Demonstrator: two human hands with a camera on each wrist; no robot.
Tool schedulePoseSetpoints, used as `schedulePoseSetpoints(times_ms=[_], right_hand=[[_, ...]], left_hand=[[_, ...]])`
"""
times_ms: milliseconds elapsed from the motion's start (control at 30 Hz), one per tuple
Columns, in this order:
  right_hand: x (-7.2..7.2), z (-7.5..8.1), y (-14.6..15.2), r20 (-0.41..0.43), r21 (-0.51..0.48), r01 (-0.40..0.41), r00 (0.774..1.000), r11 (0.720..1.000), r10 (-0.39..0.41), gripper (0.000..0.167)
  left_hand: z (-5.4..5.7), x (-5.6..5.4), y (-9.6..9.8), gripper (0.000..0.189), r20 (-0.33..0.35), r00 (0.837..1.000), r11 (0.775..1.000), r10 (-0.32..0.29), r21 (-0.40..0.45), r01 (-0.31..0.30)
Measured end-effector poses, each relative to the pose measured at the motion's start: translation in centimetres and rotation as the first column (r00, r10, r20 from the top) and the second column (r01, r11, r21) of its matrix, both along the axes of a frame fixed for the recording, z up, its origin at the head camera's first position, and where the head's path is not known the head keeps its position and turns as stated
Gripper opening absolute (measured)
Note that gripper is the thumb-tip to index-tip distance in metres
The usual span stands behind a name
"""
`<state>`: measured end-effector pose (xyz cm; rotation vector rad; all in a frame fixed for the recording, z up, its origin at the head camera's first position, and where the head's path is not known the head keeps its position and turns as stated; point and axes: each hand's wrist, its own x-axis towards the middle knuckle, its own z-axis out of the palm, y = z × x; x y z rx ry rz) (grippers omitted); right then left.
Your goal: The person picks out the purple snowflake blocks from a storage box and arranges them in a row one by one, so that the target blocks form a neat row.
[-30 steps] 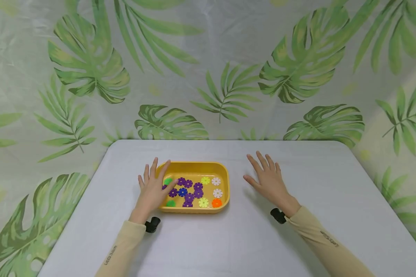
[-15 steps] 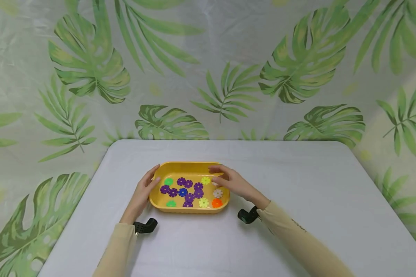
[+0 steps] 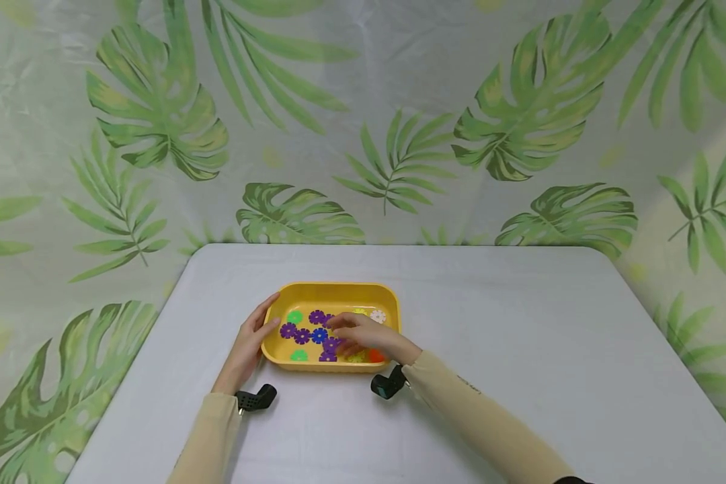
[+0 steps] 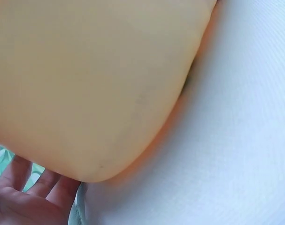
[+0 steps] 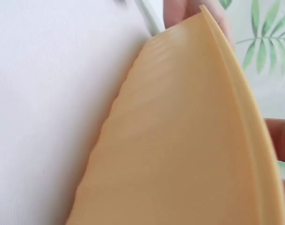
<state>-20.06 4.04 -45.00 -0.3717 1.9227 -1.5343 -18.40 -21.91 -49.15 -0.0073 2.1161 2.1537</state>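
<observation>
A yellow plastic tray [image 3: 339, 292] on the white table holds several notched, flower-shaped discs. Purple discs [image 3: 288, 330] cluster around a blue disc [image 3: 318, 335]; green discs [image 3: 294, 316] lie to the left, a white disc [image 3: 378, 316] and an orange disc [image 3: 376, 355] to the right. My left hand [image 3: 246, 348] holds the tray's left end, thumb over the rim, its other fingers outside the wall. Above the discs on the right half, my right hand [image 3: 372, 336] reaches in with loosely bent fingers, covering some of them. Whether its fingertips touch a disc is hidden.
White cloth covers the table [image 3: 520, 336] around the tray. A leaf-patterned curtain [image 3: 399, 134] hangs behind the far edge. Black cameras are strapped at both wrists, the right camera [image 3: 388, 383] close to the tray's front right corner.
My left hand has moved from above the tray's left side onto its left end. My right hand has travelled left from over the table to above the discs. The tray has stayed in place.
</observation>
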Motion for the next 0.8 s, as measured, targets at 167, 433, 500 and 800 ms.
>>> schedulePoseSetpoints(times_ms=[167,433,500,800], right_hand=[[0.3,-0.5,-1.1,0.017,0.028,0.011,1.000,1.000,-0.011,0.032],[0.5,-0.6,-1.8,-0.015,0.082,0.050,0.999,0.995,-0.049,0.021],[0.5,-0.5,-1.8,-0.032,0.095,0.060,0.998,0.994,-0.057,0.017],[0.2,-0.1,-0.9,-0.118,0.091,0.061,0.992,0.994,-0.050,0.016]], left_hand=[[-0.2,-0.1,-0.1,0.055,0.000,1.000,1.000,0.004,0.011,-0.004],[-0.4,-0.2,-0.1,0.055,-0.014,1.000,1.000,-0.006,0.026,0.006],[-0.5,-0.2,-0.1,0.055,-0.013,1.000,1.000,-0.006,0.026,0.006],[-0.4,-0.2,-0.1,0.054,-0.006,1.000,0.999,-0.007,0.032,0.007]])
